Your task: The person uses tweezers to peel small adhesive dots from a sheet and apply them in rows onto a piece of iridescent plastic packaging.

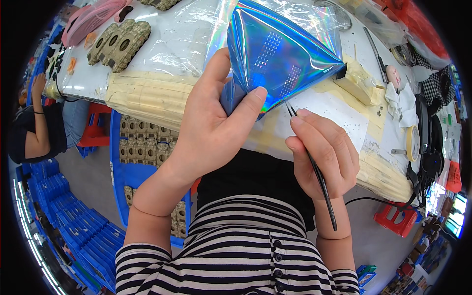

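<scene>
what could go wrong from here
The tips of the black tweezers in the right hand are close to the shiny blue sheet and might scratch it. The left hand grips the bent sheet, so it could crease, or its tiny dots might loosen.

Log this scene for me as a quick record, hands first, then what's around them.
Left hand: grips blue iridescent film, thumb on top
Right hand: holds dark tweezers
Tweezer tips: near the film's lower edge; contact unclear
Film surface: rows of small shiny dots
Table, left: camouflage-patterned pieces
Table, right: tape roll
Below table: blue tray of similar pieces, left; red stool, right
</scene>
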The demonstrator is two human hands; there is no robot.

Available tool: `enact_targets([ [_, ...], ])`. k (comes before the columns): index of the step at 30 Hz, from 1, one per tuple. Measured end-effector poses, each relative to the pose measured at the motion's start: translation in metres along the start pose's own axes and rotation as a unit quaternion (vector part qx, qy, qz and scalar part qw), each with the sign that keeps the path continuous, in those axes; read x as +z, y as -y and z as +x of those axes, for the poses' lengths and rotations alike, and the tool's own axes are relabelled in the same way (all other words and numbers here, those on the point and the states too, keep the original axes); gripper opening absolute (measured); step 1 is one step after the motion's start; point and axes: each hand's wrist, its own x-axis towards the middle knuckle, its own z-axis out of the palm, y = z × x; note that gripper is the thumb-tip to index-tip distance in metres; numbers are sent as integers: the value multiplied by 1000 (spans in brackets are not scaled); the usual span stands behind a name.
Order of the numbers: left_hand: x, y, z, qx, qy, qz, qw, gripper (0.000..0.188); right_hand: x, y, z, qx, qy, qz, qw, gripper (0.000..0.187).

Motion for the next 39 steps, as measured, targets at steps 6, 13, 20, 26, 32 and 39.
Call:
enact_targets([
  [6, 0, 0, 0, 2, 3, -7, 1000, 36, 1, -1, 0, 2, -2, -6, 1000, 25],
  [13, 1, 0, 0, 9, 2, -3, 1000, 37, 2, -1, -1, -5, -8, 0, 1000, 25],
  [20, -1, -3, 0, -12, 11, 3, 1000, 36, 2, 0, 1, -4, -4, -6, 1000, 24],
  [26, 0, -2, 0, -11, 10, 6, 1000, 36, 4, -1, 0, -5, -14, -9, 1000, 22],
  [32, 0, -4, 0, -17, 7, 4, 1000, 37, 4, -1, 0, -10, -12, -15, 1000, 21],
  [39, 3, -1, 0, 1, -23, -23, 999, 35, 3, 0, -1, -23, -5, -33, 999, 21],
])
